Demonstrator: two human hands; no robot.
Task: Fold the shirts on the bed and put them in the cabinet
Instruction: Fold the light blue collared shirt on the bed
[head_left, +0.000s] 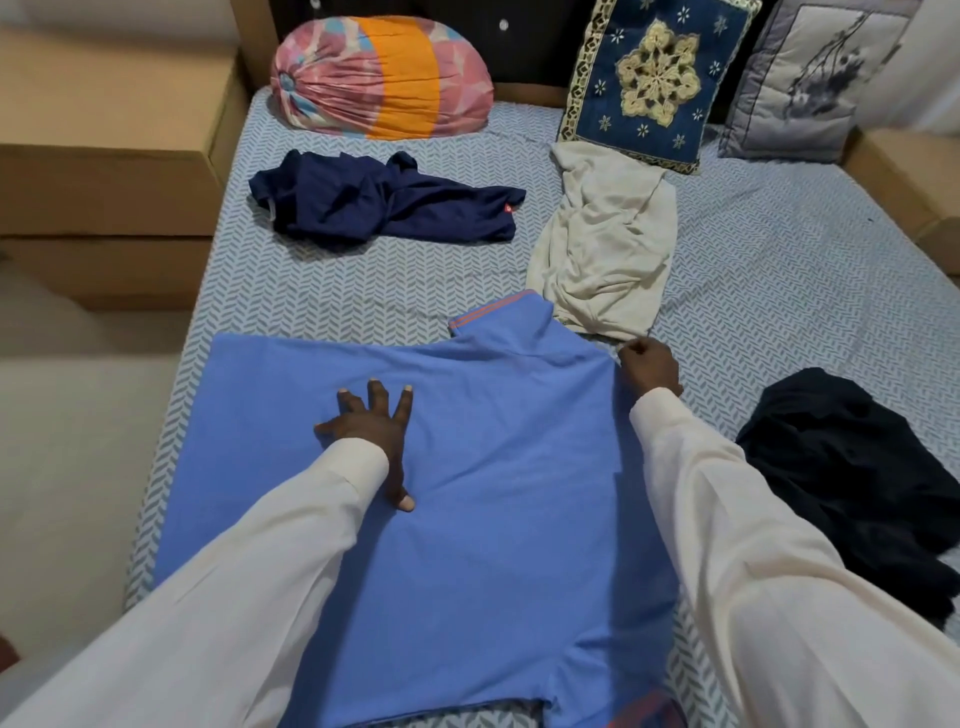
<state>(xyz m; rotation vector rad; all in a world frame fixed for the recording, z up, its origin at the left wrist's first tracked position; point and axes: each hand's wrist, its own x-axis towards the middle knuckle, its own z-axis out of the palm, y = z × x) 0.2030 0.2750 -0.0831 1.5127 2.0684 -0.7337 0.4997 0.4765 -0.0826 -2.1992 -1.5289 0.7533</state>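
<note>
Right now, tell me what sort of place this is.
Probably a bedroom: a herringbone-sheeted bed, an embroidered blue cushion against the headboard, and a blue polo shirt spread out for folding.

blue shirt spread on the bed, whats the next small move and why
Probably fold the right side over toward the middle: the right hand pinches the blue shirt at its shoulder edge, while the left hand presses flat on its middle, pinning it for that fold.
</note>
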